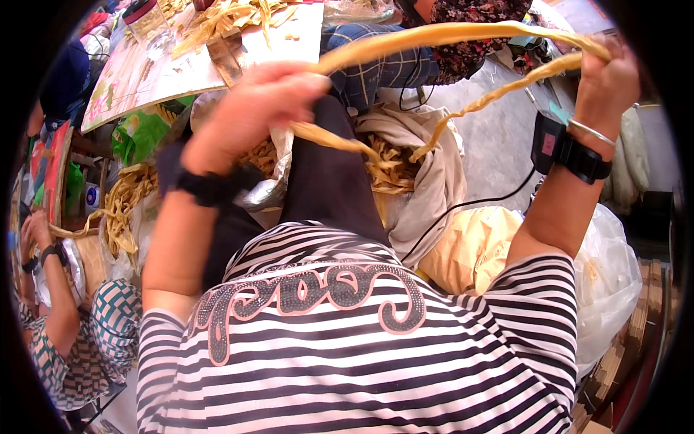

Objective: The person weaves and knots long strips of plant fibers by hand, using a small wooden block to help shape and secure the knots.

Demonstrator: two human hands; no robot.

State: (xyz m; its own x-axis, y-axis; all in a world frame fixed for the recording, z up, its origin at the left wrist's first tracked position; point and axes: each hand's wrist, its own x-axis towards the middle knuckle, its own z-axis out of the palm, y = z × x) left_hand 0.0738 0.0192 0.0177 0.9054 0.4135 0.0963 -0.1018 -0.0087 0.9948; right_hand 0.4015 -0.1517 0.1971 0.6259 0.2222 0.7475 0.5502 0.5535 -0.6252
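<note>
A long yellow, twisted dried strip (448,32) arches between my raised hands, with lengths of it hanging down to a heap of similar strips (390,173) in a beige cloth sack (437,188) between my legs and to the right. My left hand (267,98), blurred by motion, is closed on the strip at upper left, above my dark-trousered thigh. My right hand (607,72) grips the strip high at the right, fingers wrapped round it. A silvery-lined bag (267,188) with small yellow pieces sits beside my left leg, partly hidden by my left arm.
A board table (116,87) with strips is at upper left. More strips (123,217) and a co-worker (61,311) are at left; other seated people (455,58) are beyond the sack. A paper bag (473,242), plastic bag (607,296) and black cable (470,206) are at right.
</note>
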